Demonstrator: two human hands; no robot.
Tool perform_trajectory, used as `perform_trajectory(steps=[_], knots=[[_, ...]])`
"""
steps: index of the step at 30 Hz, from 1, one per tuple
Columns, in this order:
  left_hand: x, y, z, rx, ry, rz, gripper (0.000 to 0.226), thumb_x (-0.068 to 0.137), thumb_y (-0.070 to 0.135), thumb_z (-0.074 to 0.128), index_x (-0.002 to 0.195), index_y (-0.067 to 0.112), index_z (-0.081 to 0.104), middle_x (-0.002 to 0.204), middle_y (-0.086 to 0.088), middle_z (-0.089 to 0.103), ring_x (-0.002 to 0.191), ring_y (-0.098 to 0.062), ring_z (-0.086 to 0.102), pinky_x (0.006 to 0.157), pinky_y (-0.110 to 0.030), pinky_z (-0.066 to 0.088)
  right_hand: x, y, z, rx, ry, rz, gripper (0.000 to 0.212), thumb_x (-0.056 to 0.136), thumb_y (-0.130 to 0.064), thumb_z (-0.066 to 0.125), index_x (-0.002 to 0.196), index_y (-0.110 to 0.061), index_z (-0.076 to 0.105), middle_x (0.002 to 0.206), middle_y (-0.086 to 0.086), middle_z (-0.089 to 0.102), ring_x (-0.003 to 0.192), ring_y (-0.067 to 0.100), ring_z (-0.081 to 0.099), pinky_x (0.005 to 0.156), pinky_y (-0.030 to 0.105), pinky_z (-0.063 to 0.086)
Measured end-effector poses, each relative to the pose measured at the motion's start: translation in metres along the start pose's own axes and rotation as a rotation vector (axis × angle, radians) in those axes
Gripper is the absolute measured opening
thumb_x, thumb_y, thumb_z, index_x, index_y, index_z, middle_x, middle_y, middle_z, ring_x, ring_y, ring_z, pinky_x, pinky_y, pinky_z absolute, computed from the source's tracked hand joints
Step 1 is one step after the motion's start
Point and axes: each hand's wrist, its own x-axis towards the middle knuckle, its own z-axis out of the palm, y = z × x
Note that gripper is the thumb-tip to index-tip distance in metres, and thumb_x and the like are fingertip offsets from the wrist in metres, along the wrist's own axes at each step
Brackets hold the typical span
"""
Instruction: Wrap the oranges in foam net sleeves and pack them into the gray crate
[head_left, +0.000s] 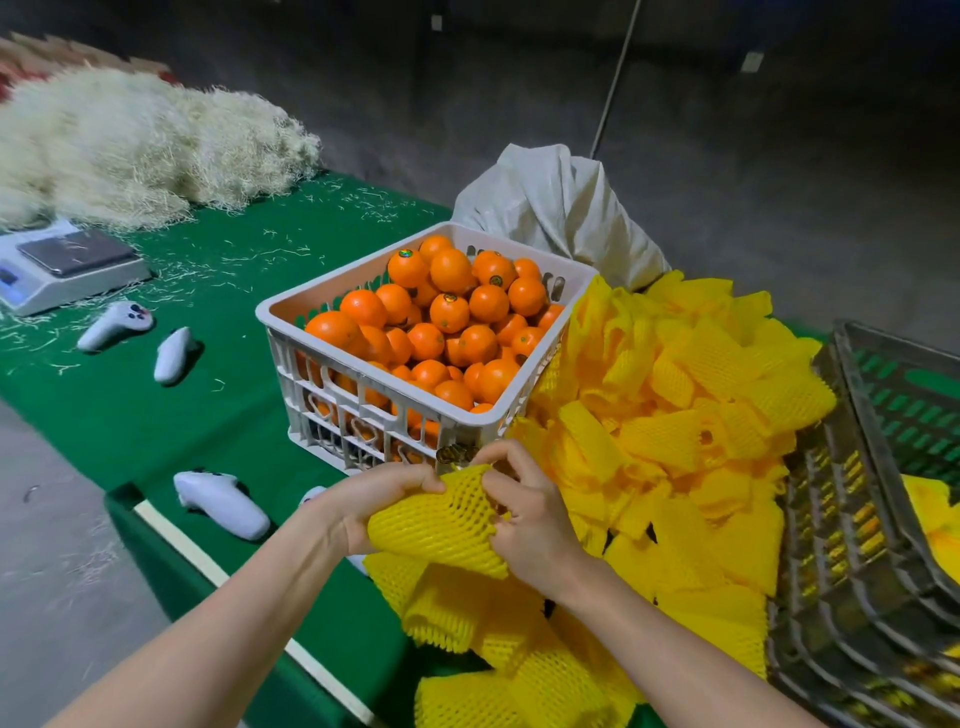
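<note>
Forearms up front: both of ours reach in from the bottom edge and meet just below the near corner of the white plastic lattice crate (353, 266), our landmark for everything.
Left hand (374, 506): curled round the left side of a yellow foam net sleeve (436, 525), thumb over the top, cradling it.
Right hand (530, 525): fingers bent and pinching the mesh at the sleeve's open end, hardly spread at all.
What's inside: the sleeve looks bulged, but we can't tell for sure whether there's an orange in it.
Oranges (449, 312): bare round ones, heaped to the rim of the white crate.
Spare sleeves: a big pile of loose yellow foam sleeves (675, 415) pressed against the white crate's right side and spilling toward us.
Gray slatted plastic crate (831, 519): well right of the white crate, past the pile, with something yellow showing inside.
Doing it well, we reckon: keep the left hand as the steady anchor, stretch the mouth evenly with the right instead of yanking one spot so the mesh doesn't tear, and pull until the fruit sits centred with net over both ends.
Other stuff: white handheld controllers (221, 501) on the green cloth (208, 415), left of the white crate.
</note>
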Motion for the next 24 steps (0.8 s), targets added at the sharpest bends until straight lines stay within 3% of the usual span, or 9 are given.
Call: perform_trajectory(steps=[5,10,12,14,17,21,24], knots=[[0.003,0.003,0.001,0.084,0.004,0.073,0.020,0.064,0.015,0.067,0.075,0.001,0.057,0.065,-0.013,0.066,0.055,-0.021,0.065,0.051,-0.026,0.054,-0.002,-0.001,-0.002,-0.121,0.014,-0.076,0.021,0.057,0.015,0.049,0.072,0.000,0.051,0.096,0.022,0.055,0.066,0.003,0.018,0.055,0.019,0.014],[0.009,0.004,0.003,0.061,-0.030,0.126,0.018,0.070,0.010,0.066,0.055,0.005,0.059,0.055,-0.011,0.060,0.045,-0.019,0.060,0.045,-0.023,0.050,-0.003,0.007,0.000,-0.134,0.089,-0.115,0.037,0.058,0.016,0.048,0.082,-0.011,0.040,0.104,0.017,0.048,0.058,0.016,0.033,0.040,0.030,0.026],[0.012,0.004,0.004,0.036,-0.029,0.133,0.016,0.069,0.012,0.063,0.057,0.004,0.057,0.054,-0.011,0.059,0.044,-0.019,0.059,0.044,-0.024,0.050,-0.003,0.010,0.000,-0.180,0.155,-0.172,0.033,0.056,0.017,0.049,0.081,-0.004,0.048,0.108,0.012,0.042,0.075,0.022,0.043,0.054,0.037,0.042],[0.015,0.002,0.004,0.018,-0.017,0.132,0.015,0.069,0.012,0.063,0.061,0.002,0.054,0.055,-0.012,0.059,0.044,-0.019,0.059,0.045,-0.024,0.051,-0.002,0.012,0.002,-0.281,0.254,-0.263,0.024,0.055,0.013,0.043,0.072,0.001,0.053,0.105,0.007,0.039,0.092,0.025,0.042,0.074,0.035,0.041],[0.017,0.002,0.003,-0.017,-0.010,0.112,0.014,0.070,0.012,0.061,0.060,0.003,0.059,0.056,-0.012,0.062,0.046,-0.020,0.062,0.045,-0.024,0.052,0.000,0.013,0.004,-0.363,0.333,-0.283,0.022,0.058,0.001,0.037,0.069,0.000,0.055,0.098,0.004,0.037,0.086,0.022,0.040,0.070,0.031,0.037],[0.020,0.001,-0.013,-0.085,0.065,0.177,0.014,0.067,0.016,0.060,0.074,0.004,0.057,0.064,-0.013,0.064,0.052,-0.022,0.064,0.048,-0.026,0.054,0.000,0.018,0.000,-0.126,0.215,-0.142,0.005,0.085,0.000,0.051,0.084,-0.003,0.055,0.090,0.007,0.048,0.077,0.013,0.044,0.064,0.019,0.038],[0.019,0.003,-0.024,-0.069,0.057,0.223,0.010,0.068,0.018,0.062,0.061,0.011,0.062,0.066,-0.011,0.066,0.056,-0.022,0.065,0.051,-0.027,0.054,0.004,0.021,-0.008,0.126,0.126,0.135,0.009,0.090,-0.005,0.056,0.082,-0.007,0.059,0.077,-0.005,0.055,0.069,0.005,0.047,0.061,0.015,0.039]])
